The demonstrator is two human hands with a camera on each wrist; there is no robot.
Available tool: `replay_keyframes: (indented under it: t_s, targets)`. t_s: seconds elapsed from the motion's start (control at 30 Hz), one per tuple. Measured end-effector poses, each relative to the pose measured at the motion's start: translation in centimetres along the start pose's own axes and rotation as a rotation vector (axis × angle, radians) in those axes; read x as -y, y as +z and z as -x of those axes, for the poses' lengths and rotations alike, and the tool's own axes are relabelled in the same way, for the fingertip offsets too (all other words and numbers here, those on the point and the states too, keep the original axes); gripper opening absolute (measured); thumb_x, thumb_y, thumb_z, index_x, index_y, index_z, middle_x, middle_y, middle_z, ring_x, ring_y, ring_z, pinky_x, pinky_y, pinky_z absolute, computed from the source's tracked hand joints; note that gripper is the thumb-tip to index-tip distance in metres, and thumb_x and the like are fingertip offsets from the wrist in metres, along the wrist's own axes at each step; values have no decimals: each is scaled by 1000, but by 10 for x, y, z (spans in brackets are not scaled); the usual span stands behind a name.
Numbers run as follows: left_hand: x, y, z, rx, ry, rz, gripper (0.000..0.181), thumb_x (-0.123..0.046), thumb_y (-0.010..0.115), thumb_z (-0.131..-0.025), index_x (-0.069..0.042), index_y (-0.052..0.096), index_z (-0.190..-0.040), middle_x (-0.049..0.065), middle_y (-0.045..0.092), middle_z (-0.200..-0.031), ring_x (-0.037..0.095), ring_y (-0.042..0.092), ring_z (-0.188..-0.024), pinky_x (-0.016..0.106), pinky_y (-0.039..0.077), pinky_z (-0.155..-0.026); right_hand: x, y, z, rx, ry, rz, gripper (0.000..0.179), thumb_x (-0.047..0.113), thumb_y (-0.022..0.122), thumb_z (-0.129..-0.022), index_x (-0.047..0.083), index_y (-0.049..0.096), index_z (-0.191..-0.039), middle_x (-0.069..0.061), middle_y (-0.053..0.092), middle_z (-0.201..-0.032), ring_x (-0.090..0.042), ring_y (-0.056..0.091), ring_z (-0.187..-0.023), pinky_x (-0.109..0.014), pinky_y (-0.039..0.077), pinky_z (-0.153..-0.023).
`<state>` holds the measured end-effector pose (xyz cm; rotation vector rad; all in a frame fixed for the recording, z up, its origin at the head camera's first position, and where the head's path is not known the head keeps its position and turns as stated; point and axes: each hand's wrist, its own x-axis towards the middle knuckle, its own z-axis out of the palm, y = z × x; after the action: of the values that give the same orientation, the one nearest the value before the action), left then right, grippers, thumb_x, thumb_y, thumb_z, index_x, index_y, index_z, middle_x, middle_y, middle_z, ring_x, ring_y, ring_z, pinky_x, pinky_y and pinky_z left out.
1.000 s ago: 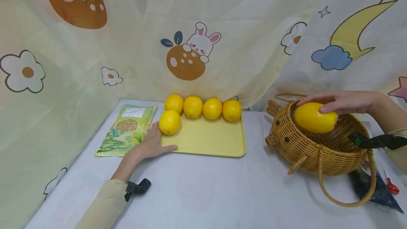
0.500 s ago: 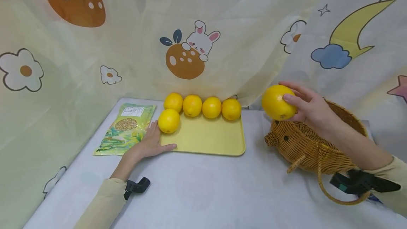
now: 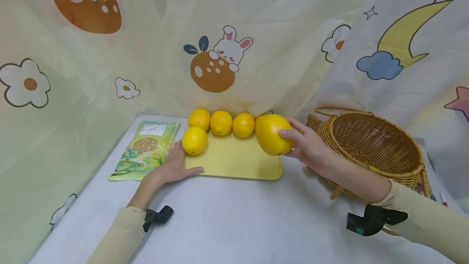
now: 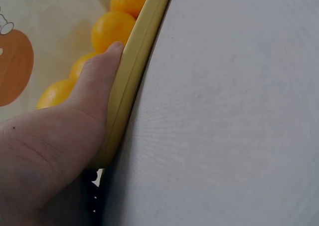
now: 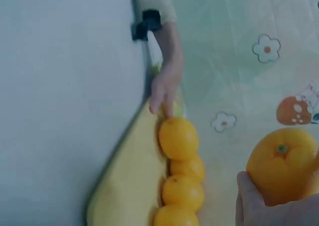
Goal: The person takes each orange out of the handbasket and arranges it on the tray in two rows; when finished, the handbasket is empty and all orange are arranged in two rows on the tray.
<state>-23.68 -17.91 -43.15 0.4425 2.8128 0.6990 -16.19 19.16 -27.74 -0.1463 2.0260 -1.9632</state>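
My right hand [image 3: 311, 150] holds an orange [image 3: 274, 135] above the right end of the yellow tray [image 3: 234, 164], thumb on its near side. In the right wrist view that orange [image 5: 281, 161] shows its green stem end. Several more oranges [image 3: 243, 124] stand in a row along the tray's back, one of them partly hidden behind the held fruit. Another orange [image 3: 194, 140] sits in front of the row at the left. My left hand [image 3: 170, 170] rests at the tray's left front corner with fingers straight; in the left wrist view its thumb [image 4: 97, 76] lies along the rim.
A pig-shaped wicker basket [image 3: 377, 146] stands at the right, partly covered by my right forearm. Left of the tray lies a green packet [image 3: 144, 148] with a picture of grains. A printed cloth [image 3: 278, 52] hangs right behind the table.
My right hand has lifted the orange out of the wicker basket and carried it left, over the tray's right end. My left hand has stayed at the tray corner.
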Motion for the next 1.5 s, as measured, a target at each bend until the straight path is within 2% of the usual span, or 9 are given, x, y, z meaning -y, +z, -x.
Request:
replay_keyframes:
  t_s: [0.13, 0.27, 0.43, 0.73, 1.0, 1.1, 1.17, 1.33, 1.5]
  targets:
    - [-1, 0, 0, -4, 13, 14, 123, -66, 63, -81, 8, -3, -152, 32, -5, -159, 45, -4, -149, 59, 0, -122, -6, 9, -4, 67, 14, 1, 55, 25, 51, -96, 8, 32, -145, -3, 52, -121, -15, 60, -101, -28, 55, -91]
    - [-2, 0, 0, 6, 1, 18, 124, -68, 62, -80, 5, -6, -153, 30, -7, -160, 44, -5, -150, 59, 0, -122, -6, 15, -10, 84, 21, 59, 55, 27, 53, -96, 3, 36, -142, -5, 54, -119, -18, 58, -105, -31, 51, -100]
    - [-2, -1, 1, 3, -3, 28, 123, -66, 64, -81, 6, -5, -152, 30, -6, -160, 44, -6, -150, 59, 0, -122, -4, 20, -19, 78, 39, 62, 58, 29, 55, -95, 9, 32, -145, -8, 51, -126, -20, 56, -111, -41, 45, -109]
    - [-3, -2, 2, 0, -2, 29, 122, -64, 64, -81, 7, -4, -152, 32, -6, -159, 45, -5, -149, 60, 0, -121, -5, 29, -28, 193, 7, -98, 54, 24, 50, -98, 14, 28, -146, -7, 48, -127, -21, 62, -105, -44, 56, -94]
    - [-1, 0, 1, 4, -7, 10, 123, -67, 63, -80, 5, -5, -153, 30, -6, -160, 44, -5, -150, 59, 0, -122, -6, 34, -33, 214, 2, -183, 53, 17, 49, -96, 30, 27, -142, -6, 38, -135, -31, 51, -116, -45, 58, -88]
    - [-2, -1, 1, 6, -10, 13, 124, -68, 63, -80, 5, -5, -153, 29, -6, -160, 44, -5, -150, 59, 1, -122, -3, 38, -34, 197, 14, -214, 47, 22, 50, -98, 33, 28, -138, -5, 36, -135, -33, 46, -118, -42, 58, -85]
    - [-3, -2, 1, 8, -14, 14, 124, -68, 63, -80, 4, -6, -153, 29, -7, -160, 44, -5, -150, 59, 1, -122, -1, 40, -36, 192, 20, -228, 42, 32, 50, -100, 33, 28, -136, -5, 37, -134, -33, 47, -116, -40, 58, -82]
    - [-4, -3, 2, 4, -18, 10, 124, -69, 63, -79, 5, -5, -153, 30, -6, -160, 45, -5, -149, 59, 1, -122, 3, 47, -44, 181, -2, -187, 44, 52, 41, -100, 26, 32, -134, -8, 46, -124, -28, 57, -102, -37, 60, -74]
    - [-2, -2, 1, 1, -16, 2, 124, -68, 63, -79, 5, -4, -153, 30, -5, -160, 44, -5, -150, 58, 1, -122, 5, 53, -64, 141, 14, -75, 45, 39, 48, -97, 16, 39, -135, -7, 51, -119, -25, 57, -101, -36, 58, -77]
